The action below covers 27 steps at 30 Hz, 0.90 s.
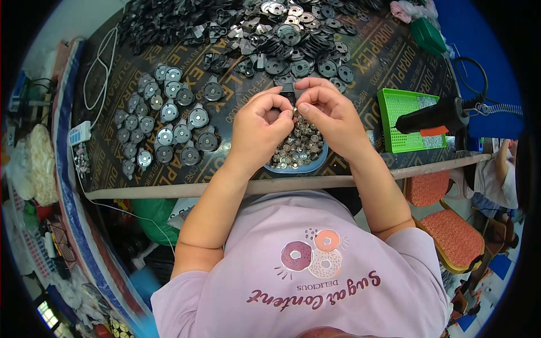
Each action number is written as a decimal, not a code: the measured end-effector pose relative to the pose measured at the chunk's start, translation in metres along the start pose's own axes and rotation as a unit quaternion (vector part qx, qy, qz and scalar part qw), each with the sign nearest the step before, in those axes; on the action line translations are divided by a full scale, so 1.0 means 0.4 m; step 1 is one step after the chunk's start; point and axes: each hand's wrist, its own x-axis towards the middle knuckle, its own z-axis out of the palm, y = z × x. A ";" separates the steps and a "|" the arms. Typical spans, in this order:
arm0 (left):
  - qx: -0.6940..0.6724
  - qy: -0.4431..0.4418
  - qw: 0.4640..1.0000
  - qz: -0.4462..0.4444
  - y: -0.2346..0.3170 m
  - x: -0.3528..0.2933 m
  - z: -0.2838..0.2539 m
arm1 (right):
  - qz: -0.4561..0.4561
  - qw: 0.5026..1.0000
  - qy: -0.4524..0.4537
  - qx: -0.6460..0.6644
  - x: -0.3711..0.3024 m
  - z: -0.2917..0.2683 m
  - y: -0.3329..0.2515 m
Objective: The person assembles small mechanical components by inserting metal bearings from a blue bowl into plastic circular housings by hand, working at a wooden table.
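The room is a crowded workroom — plastic bags [42, 163] and other clutter stand along its left side, next to a striped sheet [93, 248] by the left end of a dark table [225, 143] with printed lettering. A white cable [87, 93] loops over the table's left end, and a white socket box [80, 133] sits at the left edge. On the left half, a loose group of round metal-and-black pieces [169, 112] lies spread out, well in from the far edge. A large heap of black parts [186, 25] covers the far edge from the left corner past the middle, with flat discs [321, 48] at its right side.

Near the middle, the left hand [256, 124] has its thumb and fingertips pinched together, and the right hand [333, 115] faces it, thumb and forefinger bent in close. Both are clamped on a dark part [288, 93] between them; I cannot tell which hand bears it. Under them, at the near edge, is a blue bowl [296, 170] of small metal bits [304, 143].

Toward the right end lies a green tray [389, 121] — above it hangs a black power screwdriver [434, 117] on a coiled cord [499, 109].
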 end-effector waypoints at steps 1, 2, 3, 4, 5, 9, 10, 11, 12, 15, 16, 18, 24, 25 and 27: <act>-0.008 -0.016 1.000 -0.011 0.000 0.000 -0.003 | 0.006 1.000 -0.005 -0.008 0.000 -0.002 0.001; -0.015 -0.033 0.999 -0.021 0.001 0.000 -0.005 | 0.011 1.000 -0.010 -0.016 0.001 -0.003 0.002; -0.016 -0.032 0.999 -0.022 0.004 -0.002 -0.002 | 0.012 1.000 -0.011 -0.016 0.001 -0.005 0.001; -0.071 -0.033 0.996 -0.028 0.012 -0.005 0.004 | 0.013 0.999 -0.008 -0.028 0.002 -0.007 -0.002; -0.127 -0.034 0.991 -0.035 0.017 -0.007 0.007 | 0.013 0.999 -0.005 -0.040 0.003 -0.008 -0.003; -0.181 -0.050 0.982 -0.033 0.015 -0.006 0.011 | 0.012 0.995 0.024 -0.093 0.013 -0.003 0.002; -0.183 -0.046 0.982 -0.023 0.012 -0.006 0.016 | 0.014 0.993 0.040 -0.111 0.012 0.002 0.001; -0.184 -0.042 0.982 -0.013 0.010 -0.006 0.019 | 0.016 0.990 0.056 -0.129 0.012 0.008 0.001; -0.184 -0.041 0.982 -0.013 0.012 -0.007 0.019 | 0.016 0.990 0.055 -0.129 0.012 0.016 0.002; -0.183 -0.039 0.982 -0.022 0.014 -0.010 0.019 | -0.011 0.984 0.112 -0.139 0.013 0.034 0.008; -0.177 -0.036 0.983 -0.018 0.009 -0.011 0.019 | -0.041 0.975 0.123 -0.183 0.012 0.036 0.010; -0.171 -0.032 0.985 -0.013 0.007 -0.013 0.020 | -0.071 0.962 0.132 -0.226 0.012 0.044 0.011; -0.191 -0.024 0.981 -0.014 0.000 -0.016 0.021 | -0.117 0.946 0.168 -0.251 0.012 0.061 0.020; -0.195 -0.016 0.980 -0.015 -0.001 -0.016 0.020 | -0.119 0.943 0.168 -0.261 0.011 0.060 0.016; -0.201 -0.010 0.979 -0.015 0.000 -0.017 0.016 | -0.121 0.940 0.169 -0.272 0.009 0.058 0.014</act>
